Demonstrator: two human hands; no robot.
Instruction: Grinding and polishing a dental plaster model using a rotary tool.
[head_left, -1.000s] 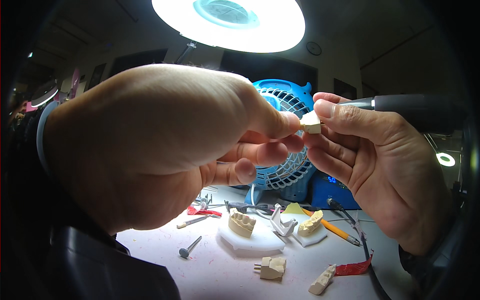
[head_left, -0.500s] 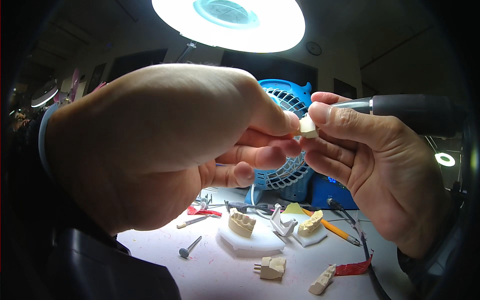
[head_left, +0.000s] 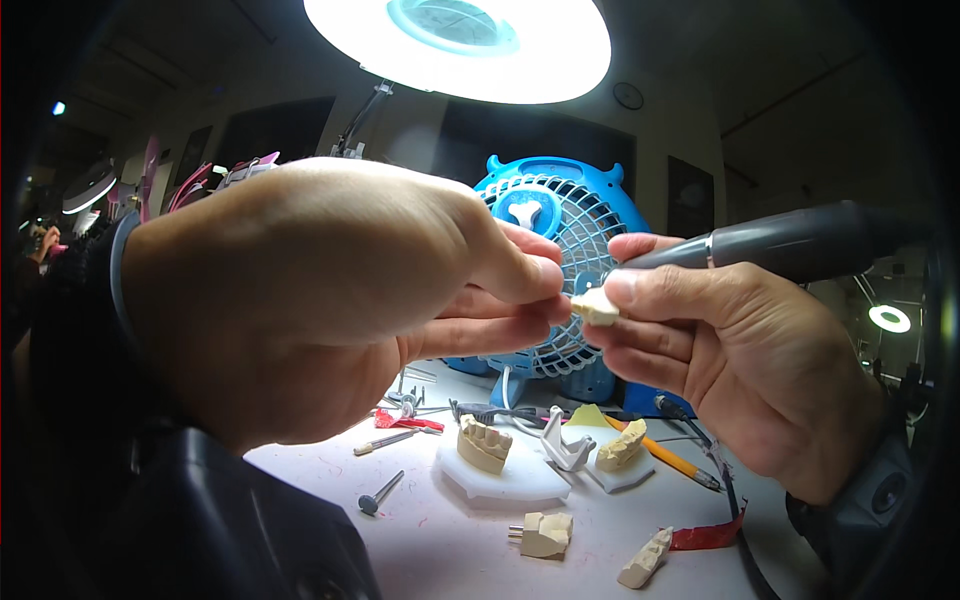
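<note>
Above the bench, a small cream plaster tooth die sits between my two hands. My left hand is closed, its thumb and fingertips pinching the die's left end. My right hand grips a dark rotary handpiece like a pen, and its thumb and fingers also touch the die. The handpiece's tip is hidden behind my right fingers. Below lie a plaster tooth cast on a white plate, a plaster block with metal pins and a narrow plaster piece.
A blue fan stands behind my hands, under a bright ring lamp. A white hinged frame, a second plaster cast, an orange pencil, a disc-headed pin and a red strip lie on the bench. A cable runs at right.
Both hands have dropped lower with the die, which has shifted slightly left and turned. The handpiece is now more tilted, its rear end higher. Things on the bench have stayed put.
</note>
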